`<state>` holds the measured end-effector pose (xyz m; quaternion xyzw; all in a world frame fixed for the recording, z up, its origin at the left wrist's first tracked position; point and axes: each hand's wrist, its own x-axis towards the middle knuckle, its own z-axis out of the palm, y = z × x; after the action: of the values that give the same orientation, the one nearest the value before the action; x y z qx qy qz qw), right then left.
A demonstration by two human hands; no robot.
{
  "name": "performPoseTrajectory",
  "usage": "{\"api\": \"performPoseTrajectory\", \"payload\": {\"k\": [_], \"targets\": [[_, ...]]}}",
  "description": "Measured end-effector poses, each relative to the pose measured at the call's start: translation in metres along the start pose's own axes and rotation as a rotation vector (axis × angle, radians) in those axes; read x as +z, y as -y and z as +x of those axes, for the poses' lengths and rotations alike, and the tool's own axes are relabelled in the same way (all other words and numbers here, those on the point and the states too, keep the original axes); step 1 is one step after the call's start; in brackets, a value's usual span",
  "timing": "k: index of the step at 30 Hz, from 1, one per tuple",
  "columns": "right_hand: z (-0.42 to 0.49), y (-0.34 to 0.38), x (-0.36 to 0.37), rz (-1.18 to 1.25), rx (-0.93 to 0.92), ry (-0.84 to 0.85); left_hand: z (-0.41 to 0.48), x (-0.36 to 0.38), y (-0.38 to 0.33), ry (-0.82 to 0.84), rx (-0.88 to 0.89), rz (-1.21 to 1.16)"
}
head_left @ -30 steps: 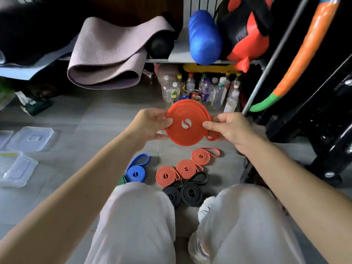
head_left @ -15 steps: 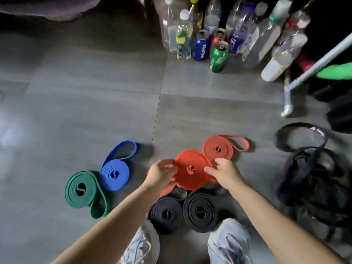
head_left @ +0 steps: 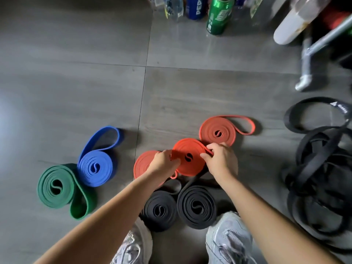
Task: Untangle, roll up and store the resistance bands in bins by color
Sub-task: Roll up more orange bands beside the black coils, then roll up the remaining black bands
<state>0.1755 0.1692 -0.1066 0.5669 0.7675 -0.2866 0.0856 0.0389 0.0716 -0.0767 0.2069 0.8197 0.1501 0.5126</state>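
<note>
Hands: left hand [head_left: 165, 161] and right hand [head_left: 221, 161] each pinch opposite edges of rolled orange band [head_left: 188, 159], likely so the coil cannot spring loose; it sits low between back orange roll [head_left: 217, 133] and left orange roll [head_left: 142, 165], grouped by colour

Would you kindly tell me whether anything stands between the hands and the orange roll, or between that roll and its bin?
Nothing does: the left hand and right hand both grip the orange roll at its edges. No bin shows in this view, so that path cannot be judged.
</note>
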Motion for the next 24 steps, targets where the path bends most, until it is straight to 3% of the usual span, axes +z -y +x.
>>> {"api": "performPoseTrajectory", "payload": {"k": [3, 6, 12, 16, 19, 24], "targets": [[-0.008, -0.012, -0.003, 0.114, -0.062, 0.062, -0.002, 0.005, -0.008, -0.054, 0.024, 0.184], [-0.023, -0.038, -0.015, 0.175, -0.036, 0.019, -0.01, 0.02, -0.021, -0.118, 0.127, 0.381], [-0.071, -0.131, -0.051, 0.045, 0.24, -0.257, -0.027, 0.077, -0.057, -0.029, 0.298, 0.477], [-0.1, -0.186, -0.051, 0.0, 0.552, 0.013, -0.05, 0.105, -0.073, 0.046, 0.464, 0.525], [-0.114, -0.192, -0.051, 0.113, 0.501, 0.115, -0.063, 0.097, -0.073, 0.119, 0.519, 0.557], [-0.134, -0.158, -0.107, 0.176, 0.286, -0.099, -0.102, 0.056, -0.101, 0.026, 0.598, 0.578]]}}
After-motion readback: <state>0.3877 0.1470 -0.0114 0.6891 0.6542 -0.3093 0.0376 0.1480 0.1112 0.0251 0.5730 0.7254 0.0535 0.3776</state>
